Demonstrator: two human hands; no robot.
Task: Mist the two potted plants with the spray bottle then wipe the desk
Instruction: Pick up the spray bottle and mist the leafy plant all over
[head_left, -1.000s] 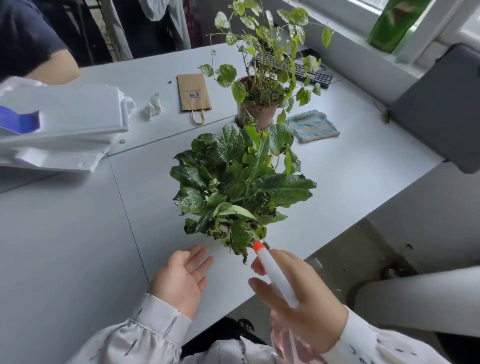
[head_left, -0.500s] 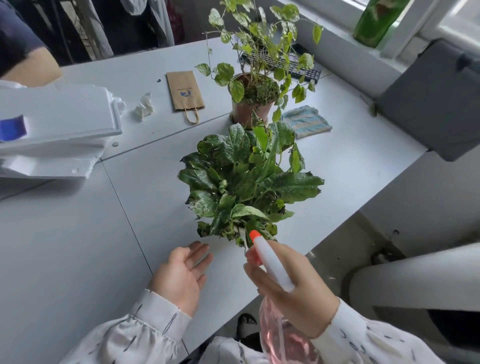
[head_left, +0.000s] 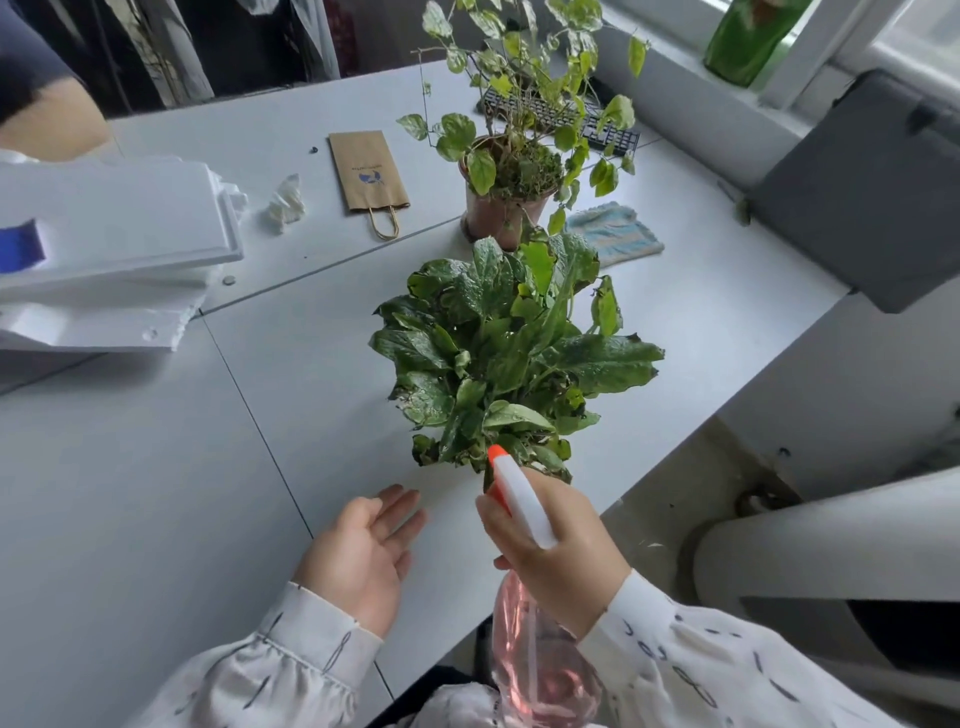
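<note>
In the head view I see the right hand (head_left: 561, 561) in the lower middle of the frame. Its fingers are curled firmly round the white head of the spray bottle (head_left: 522, 506). The orange nozzle points up the frame, almost touching the lowest leaves of the near plant (head_left: 509, 358). The pink body of the bottle hangs below the hand, at the bottom edge.

The left hand (head_left: 363, 556) is to the left of the bottle, over the white desk (head_left: 156, 493). Its fingers are relaxed and spread, and it holds nothing. I cannot tell if it touches the desk.

The near plant stands in the centre of the frame. Its broad leaves look speckled with drops, and they hide its pot. The far plant (head_left: 519, 171) stands just behind it, in the upper middle, in a brownish pot.

A striped cloth (head_left: 613, 234) lies right of that pot, and a paper bag (head_left: 371, 171) lies flat to its left. White foam pieces (head_left: 114, 218) fill the left edge.
</note>
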